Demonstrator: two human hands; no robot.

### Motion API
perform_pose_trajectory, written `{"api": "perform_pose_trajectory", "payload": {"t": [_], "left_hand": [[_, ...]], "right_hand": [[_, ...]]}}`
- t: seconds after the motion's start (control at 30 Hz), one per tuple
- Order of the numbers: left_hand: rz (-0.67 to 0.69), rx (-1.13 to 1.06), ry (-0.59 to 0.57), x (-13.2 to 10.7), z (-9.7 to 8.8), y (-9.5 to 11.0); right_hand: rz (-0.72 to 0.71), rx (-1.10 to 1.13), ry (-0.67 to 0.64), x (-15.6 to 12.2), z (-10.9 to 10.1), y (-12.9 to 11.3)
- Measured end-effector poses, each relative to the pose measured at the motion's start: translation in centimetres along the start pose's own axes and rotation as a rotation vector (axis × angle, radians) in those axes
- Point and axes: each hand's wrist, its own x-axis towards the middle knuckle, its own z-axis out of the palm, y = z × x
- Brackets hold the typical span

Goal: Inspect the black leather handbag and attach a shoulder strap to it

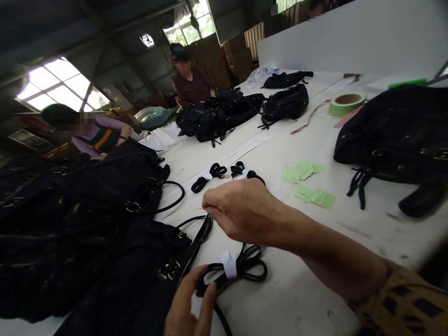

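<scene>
One coiled black strap (241,270) banded with white paper sits on the white bench (297,298) against the spread left hand (189,303), its fingertips (211,289) touching the coil, while the right hand (241,210) hangs just above with its fingers bunched to the thumb, pinching nothing visible. Two more banded straps (210,176) lie farther along the bench, near green paper slips (308,196) with no readable print; a black bag (115,275) rests just left of the coil.

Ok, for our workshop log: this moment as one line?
left hand: touching bundled black strap | right hand: above it
</scene>
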Motion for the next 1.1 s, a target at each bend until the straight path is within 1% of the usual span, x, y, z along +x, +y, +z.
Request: {"api": "perform_pose_trajectory", "payload": {"t": [0.07, 0.1, 0.13, 0.17, 0.2, 0.27, 0.33, 0.4, 0.47, 0.57, 0.67, 0.73, 0.8, 0.87, 0.97, 1.03, 1.1], "left_hand": [[0.173, 0.014, -0.157, 0.9, 2.1, 2.4], [0.237, 0.050, -0.246, 1.6, 3.2, 3.5], [0.272, 0.106, -0.326, 2.3, 4.1, 4.5], [0.279, 0.169, -0.387, 3.0, 4.9, 5.2], [0.264, 0.228, -0.425, 3.8, 5.5, 5.8], [0.207, 0.314, -0.438, 5.2, 5.9, 6.5], [0.179, 0.355, -0.442, 6.4, 5.7, 6.8], [0.192, 0.365, -0.451, 7.1, 5.4, 7.1], [0.212, 0.363, -0.452, 7.4, 5.5, 7.5], [0.224, 0.337, -0.418, 7.3, 6.4, 7.8], [0.128, 0.195, -0.338, 7.2, 7.4, 7.6], [0.042, 0.076, -0.286, 7.4, 7.5, 7.0], [0.000, -0.039, -0.246, 7.6, 6.8, 6.0], [-0.018, -0.164, -0.195, 7.7, 5.5, 4.7], [-0.051, -0.330, -0.079, 7.3, 3.2, 2.9], [-0.086, -0.540, -0.041, 6.7, 2.2, 2.0], [-0.133, -0.858, -0.066, 6.1, 1.7, 1.4]], "right_hand": [[-0.005, -0.014, -0.024, -0.1, -0.1, -0.2], [-0.009, -0.024, -0.028, -0.2, -0.2, -0.2], [-0.013, -0.033, -0.024, -0.3, -0.3, -0.2], [-0.015, -0.038, -0.012, -0.4, -0.4, -0.2], [-0.017, -0.040, 0.005, -0.4, -0.5, -0.1], [-0.010, -0.035, 0.027, -0.5, -0.6, -0.1], [0.000, -0.031, 0.011, -0.5, -0.6, -0.1], [0.001, -0.025, -0.013, -0.3, -0.5, -0.2], [-0.007, -0.015, -0.013, -0.1, -0.1, -0.3], [0.037, -0.031, -0.016, 0.1, 0.4, -0.3], [0.092, -0.067, -0.051, 0.3, 0.8, -0.3], [0.094, -0.076, -0.074, 0.3, 0.9, -0.3], [0.085, -0.076, -0.103, 0.4, 1.2, -0.2], [0.065, -0.076, -0.141, 0.5, 1.9, -0.2], [0.047, -0.099, -0.206, 0.8, 3.8, -0.4], [0.037, -0.103, -0.240, 0.8, 5.3, -0.6], [0.027, -0.085, -0.249, 0.8, 6.7, -0.9]]}}
